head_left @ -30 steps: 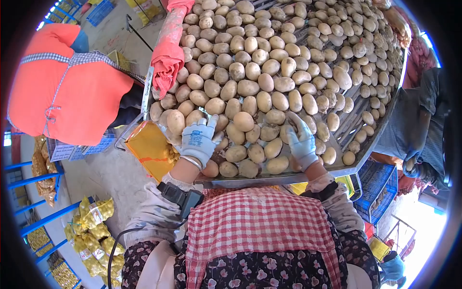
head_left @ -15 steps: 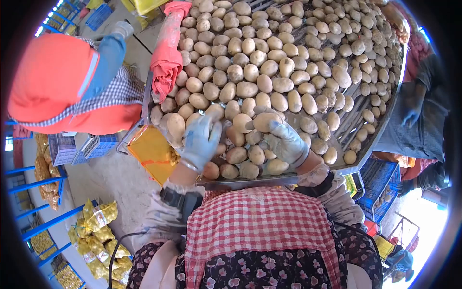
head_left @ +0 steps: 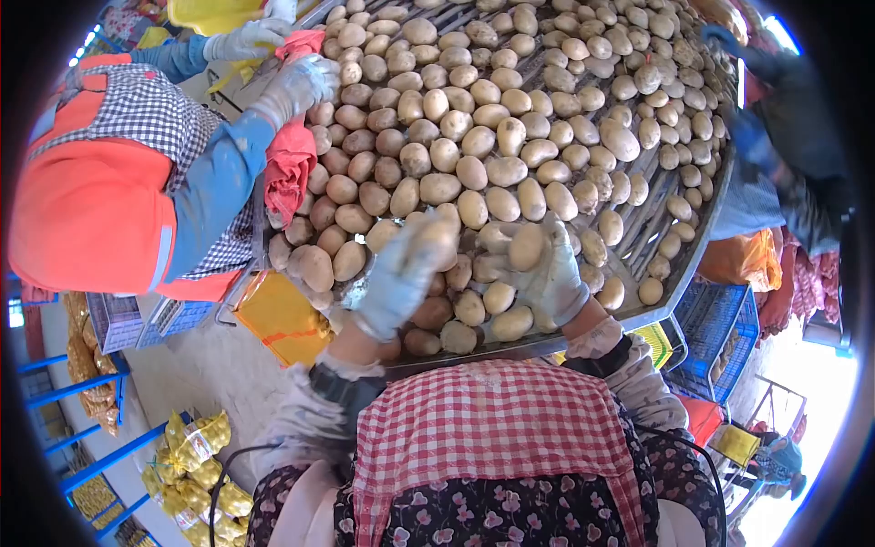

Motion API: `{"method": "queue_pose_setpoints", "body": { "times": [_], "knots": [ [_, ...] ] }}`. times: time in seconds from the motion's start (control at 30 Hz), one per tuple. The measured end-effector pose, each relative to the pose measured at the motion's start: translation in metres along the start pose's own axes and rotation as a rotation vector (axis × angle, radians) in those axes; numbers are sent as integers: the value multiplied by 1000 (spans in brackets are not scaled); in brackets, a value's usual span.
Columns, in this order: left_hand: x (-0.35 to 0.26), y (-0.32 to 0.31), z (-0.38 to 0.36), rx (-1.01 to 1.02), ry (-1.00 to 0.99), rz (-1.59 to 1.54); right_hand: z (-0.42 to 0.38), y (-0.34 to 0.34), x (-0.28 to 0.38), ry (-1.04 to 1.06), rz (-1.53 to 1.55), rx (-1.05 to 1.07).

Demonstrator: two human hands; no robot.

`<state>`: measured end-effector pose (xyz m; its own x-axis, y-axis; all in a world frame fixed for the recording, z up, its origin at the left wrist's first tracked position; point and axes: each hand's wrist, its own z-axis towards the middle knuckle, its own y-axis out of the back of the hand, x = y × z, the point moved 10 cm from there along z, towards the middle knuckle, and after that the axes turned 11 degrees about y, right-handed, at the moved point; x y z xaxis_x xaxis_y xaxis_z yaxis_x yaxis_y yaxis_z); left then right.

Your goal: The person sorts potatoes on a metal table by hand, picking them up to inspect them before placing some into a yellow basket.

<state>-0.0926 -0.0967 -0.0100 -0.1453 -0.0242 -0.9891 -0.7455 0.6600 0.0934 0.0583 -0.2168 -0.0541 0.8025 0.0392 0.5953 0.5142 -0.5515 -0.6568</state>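
Observation:
A metal sorting table (head_left: 547, 344) is heaped with pale brown potatoes (head_left: 474, 137). My left hand (head_left: 394, 283), in a light blue glove and blurred by motion, is raised over the near left of the heap with a potato (head_left: 435, 239) at its fingertips. My right hand (head_left: 558, 278), also gloved, is curled around another potato (head_left: 527, 246) just above the near edge. The two hands are close together, with loose potatoes under and between them.
A co-worker in an orange vest (head_left: 82, 201) stands at the left, gloved hands (head_left: 292, 84) on a red cloth (head_left: 287, 169) at the table's edge. A yellow bag (head_left: 273, 314) hangs below. Blue crates (head_left: 706, 337) and another person (head_left: 784, 118) are on the right.
My left hand has lifted off the heap and swung right. My right hand has picked up a potato. The co-worker has turned and reached both hands to the red cloth.

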Motion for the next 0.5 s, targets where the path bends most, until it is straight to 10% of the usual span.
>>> {"method": "queue_pose_setpoints", "body": {
  "times": [0.07,0.23,0.47,0.5],
  "knots": [
    [-22,-37,21,99,-91,-4,2,-23,2,-1,257,85],
    [-21,-57,21,-13,-424,1081,7,-18,13,-5,639,98],
    [-20,-11,2,115,-276,1273,12,33,-7,-140,601,118],
    [-16,-7,22,332,214,1245,11,34,-7,-135,607,115]
  ]
}}
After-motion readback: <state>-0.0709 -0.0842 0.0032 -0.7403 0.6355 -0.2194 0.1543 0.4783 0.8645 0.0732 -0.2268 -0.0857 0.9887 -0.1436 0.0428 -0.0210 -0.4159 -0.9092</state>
